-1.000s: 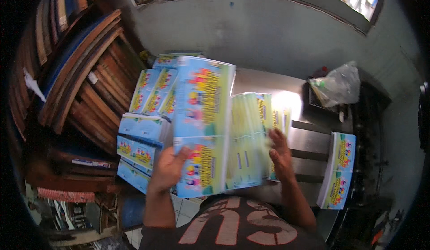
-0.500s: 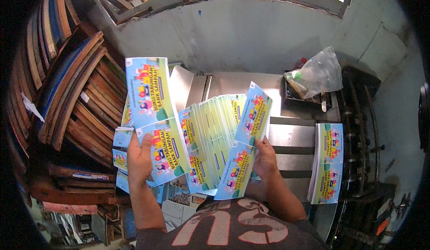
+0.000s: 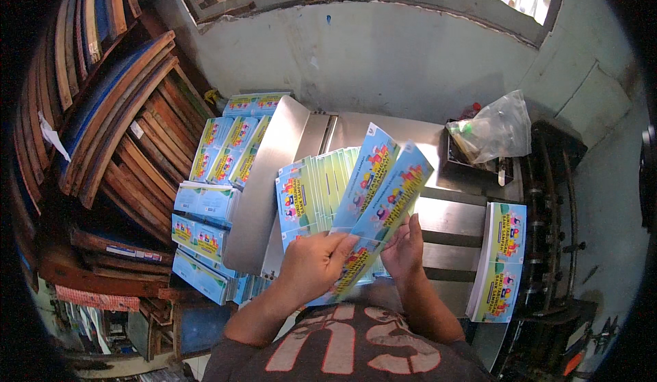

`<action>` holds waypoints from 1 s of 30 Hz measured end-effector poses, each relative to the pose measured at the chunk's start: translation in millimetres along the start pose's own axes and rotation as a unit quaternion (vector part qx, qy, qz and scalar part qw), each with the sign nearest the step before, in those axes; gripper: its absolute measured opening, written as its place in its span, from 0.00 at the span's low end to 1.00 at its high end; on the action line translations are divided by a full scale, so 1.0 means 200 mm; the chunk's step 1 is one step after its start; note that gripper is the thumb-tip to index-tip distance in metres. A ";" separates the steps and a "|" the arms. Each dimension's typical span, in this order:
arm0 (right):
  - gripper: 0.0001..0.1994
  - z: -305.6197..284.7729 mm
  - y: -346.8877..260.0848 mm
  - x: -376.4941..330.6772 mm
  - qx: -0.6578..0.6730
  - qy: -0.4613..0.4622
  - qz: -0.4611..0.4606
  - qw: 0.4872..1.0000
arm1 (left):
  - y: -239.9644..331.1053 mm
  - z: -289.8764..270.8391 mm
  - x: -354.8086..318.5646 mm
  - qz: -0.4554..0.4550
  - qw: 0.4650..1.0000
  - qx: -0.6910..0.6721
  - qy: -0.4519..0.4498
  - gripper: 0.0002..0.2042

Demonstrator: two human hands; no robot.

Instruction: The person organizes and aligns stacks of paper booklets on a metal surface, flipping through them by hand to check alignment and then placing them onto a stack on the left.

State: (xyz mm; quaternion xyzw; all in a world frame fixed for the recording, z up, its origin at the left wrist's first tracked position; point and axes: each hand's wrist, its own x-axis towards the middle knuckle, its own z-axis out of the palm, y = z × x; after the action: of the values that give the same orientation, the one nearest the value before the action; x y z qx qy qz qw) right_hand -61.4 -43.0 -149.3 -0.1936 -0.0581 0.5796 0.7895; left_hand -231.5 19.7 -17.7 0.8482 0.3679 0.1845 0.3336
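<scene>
Left hand (image 3: 318, 265) clenched round the lower part of two long printed covers (image 3: 393, 190), thumb across the front; the covers lean up and to the right, overlapping low down and spreading apart toward the top; right hand (image 3: 404, 248) upright at their right edge, fingers raised; whether it grips an edge or only rests against it, cannot tell.

Held covers lie above a metal surface (image 3: 448, 218), partly hiding a fanned row of booklets (image 3: 318, 187), blue and yellow-green, edges overlapping; dark slots cross the surface to the right of the hands; beyond them, a neat stack (image 3: 506, 262) of like prints stands alone near the right edge, beside dark machinery (image 3: 547, 224) with rods.

Far right corner: black tray (image 3: 448, 166), a clear plastic bag (image 3: 503, 125) crumpled over it; at left, a pale metal panel (image 3: 263, 204) rises, with bundled prints (image 3: 229, 150) piled on its outer side; further left, wooden frames (image 3: 144, 156) packed on edge; grey wall (image 3: 287, 57) behind, window above.
</scene>
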 end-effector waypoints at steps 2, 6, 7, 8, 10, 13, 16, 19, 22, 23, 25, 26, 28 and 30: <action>0.41 0.02 0.02 -0.02 -0.024 -0.023 0.020 0.999 | 0.03 -0.01 -0.02 0.005 0.999 0.005 0.046 0.14; 0.54 0.01 0.05 0.00 0.016 -0.088 0.067 0.994 | 0.03 -0.08 -0.04 0.022 0.996 0.044 0.075 0.12; 0.53 0.01 0.06 -0.01 0.031 -0.094 0.074 0.992 | 0.03 -0.11 -0.04 0.016 0.994 0.052 0.095 0.12; 0.53 0.01 0.06 -0.01 0.046 -0.101 0.082 0.990 | 0.03 -0.15 -0.03 0.009 0.992 0.059 0.115 0.12; 0.36 -0.11 0.11 0.02 0.017 -0.051 0.053 0.997 | -0.02 -0.20 -0.02 -0.028 0.987 0.025 0.155 0.13; 0.19 -0.14 0.09 0.05 -0.091 0.029 0.028 0.995 | -0.17 -0.39 -0.03 -0.100 0.954 -0.088 0.268 0.15; 0.19 -0.08 -0.05 0.06 -0.076 0.040 0.012 0.996 | -0.35 -0.48 -0.08 -0.118 0.932 -0.151 0.309 0.15; 0.22 0.04 -0.09 0.06 -0.127 -0.002 0.013 0.992 | -0.45 -0.21 -0.09 -0.054 0.975 -0.080 0.202 0.14; 0.24 -0.03 0.02 0.09 -0.178 -0.030 0.072 0.981 | -0.31 0.18 -0.04 -0.034 0.975 -0.195 0.098 0.19; 0.24 -0.09 0.03 0.09 -0.192 -0.038 0.100 0.976 | -0.31 0.21 -0.05 -0.065 0.957 -0.281 0.037 0.25; 0.24 -0.07 0.02 0.08 -0.229 -0.005 0.087 0.970 | -0.39 0.23 -0.10 -0.080 0.949 -0.298 0.069 0.32; 0.25 -0.07 0.00 0.07 -0.248 0.018 0.077 0.966 | -0.50 0.26 -0.11 -0.053 0.959 -0.238 0.143 0.31; 0.24 -0.08 -0.04 0.09 -0.229 0.024 0.084 0.969 | -0.84 0.21 -0.08 -0.210 0.941 -0.065 0.257 0.25; 0.24 -0.13 -0.08 0.11 -0.250 0.054 0.090 0.963 | -0.96 0.17 -0.08 -0.267 0.869 -0.392 0.139 0.21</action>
State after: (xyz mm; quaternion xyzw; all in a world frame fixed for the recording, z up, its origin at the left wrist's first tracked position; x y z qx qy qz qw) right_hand -32.2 -32.3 -170.2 -0.4200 -0.1407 0.6038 0.6627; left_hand -318.5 91.0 -178.6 0.4829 0.5200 0.3331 0.6208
